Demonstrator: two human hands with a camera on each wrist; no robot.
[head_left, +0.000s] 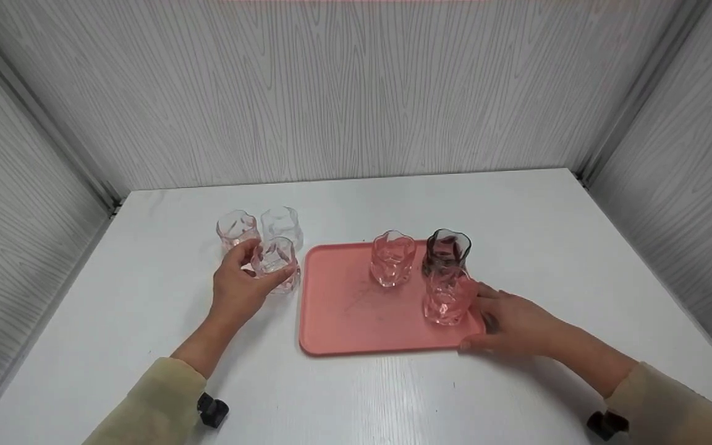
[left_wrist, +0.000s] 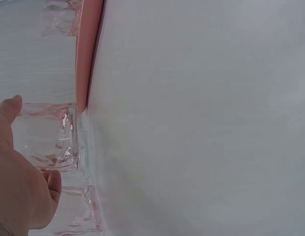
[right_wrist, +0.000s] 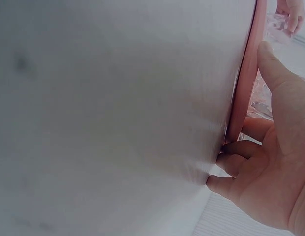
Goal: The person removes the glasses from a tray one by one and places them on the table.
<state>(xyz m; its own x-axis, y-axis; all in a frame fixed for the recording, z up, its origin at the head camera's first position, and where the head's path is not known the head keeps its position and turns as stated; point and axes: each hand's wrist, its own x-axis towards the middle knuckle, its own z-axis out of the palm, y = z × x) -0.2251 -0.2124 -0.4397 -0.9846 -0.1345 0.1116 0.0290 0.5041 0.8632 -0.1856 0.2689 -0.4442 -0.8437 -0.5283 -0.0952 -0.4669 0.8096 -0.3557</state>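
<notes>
My left hand (head_left: pixel 237 289) holds a clear rippled glass (head_left: pixel 277 267) between thumb and fingers, just left of the pink tray (head_left: pixel 340 312). In the left wrist view this glass (left_wrist: pixel 46 135) stands close to the tray's edge. My right hand (head_left: pixel 526 324) grips the tray at its near right corner, the thumb on the front rim and the fingers along the right side. On the tray stand a clear glass (head_left: pixel 392 259), a dark grey glass (head_left: pixel 448 250) and another clear glass (head_left: pixel 445 303), the last one close to my right fingers.
Two more clear glasses, one at the left (head_left: pixel 237 226) and one beside it (head_left: pixel 282 225), stand behind my left hand on the white table (head_left: pixel 368 402). Grey wood-grain panels (head_left: pixel 356 93) enclose the table at the back and both sides.
</notes>
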